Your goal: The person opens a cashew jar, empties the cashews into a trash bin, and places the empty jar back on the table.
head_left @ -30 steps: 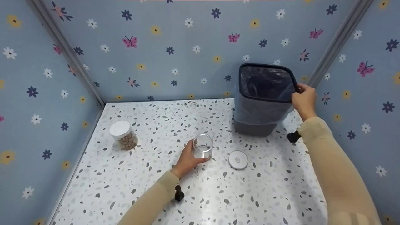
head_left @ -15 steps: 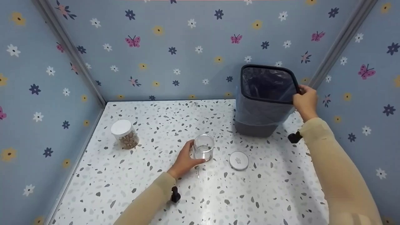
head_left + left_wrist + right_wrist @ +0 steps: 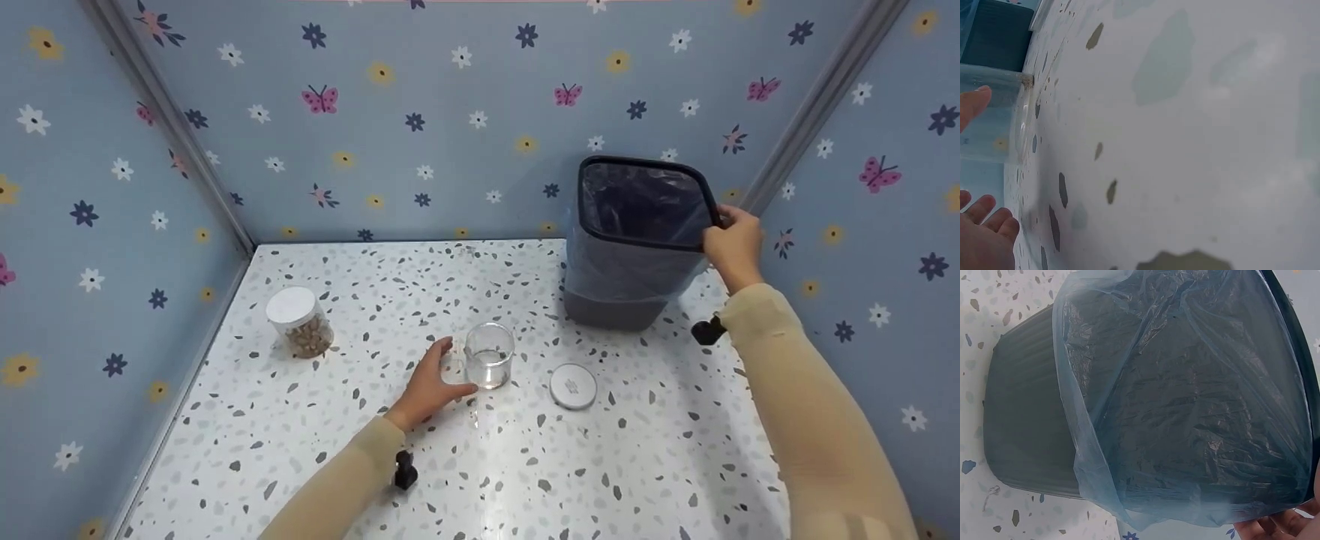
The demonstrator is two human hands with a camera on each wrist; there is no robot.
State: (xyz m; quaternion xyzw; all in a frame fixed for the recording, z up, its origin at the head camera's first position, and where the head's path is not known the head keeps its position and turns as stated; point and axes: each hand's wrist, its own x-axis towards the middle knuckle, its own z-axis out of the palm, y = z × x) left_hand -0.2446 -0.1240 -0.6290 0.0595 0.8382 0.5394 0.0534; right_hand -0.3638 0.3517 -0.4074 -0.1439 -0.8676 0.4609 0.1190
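Note:
A clear, open-topped jar (image 3: 490, 371) stands upright mid-table. My left hand (image 3: 426, 388) is just left of it, thumb and fingers spread apart and holding nothing. In the left wrist view, that jar (image 3: 996, 143) shows behind the thumb and fingertips. A round white lid (image 3: 574, 387) lies flat to the jar's right. At the back right, my right hand (image 3: 736, 246) grips the black rim of a grey trash bin (image 3: 611, 311). A thin bluish liner bag (image 3: 1185, 416) is folded over the bin's outside, as the right wrist view shows; its fingers appear at the lower right corner there.
On the left of the speckled white table (image 3: 360, 465) stands a second jar (image 3: 306, 334), white-capped and partly filled with small brown pieces. Blue floral panels (image 3: 450, 150) enclose the table at the back and both sides.
My left hand has let go of the clear jar and drawn back a little to the left, its fingers spreading. The jar stays in place. My right hand keeps its grip on the bin rim.

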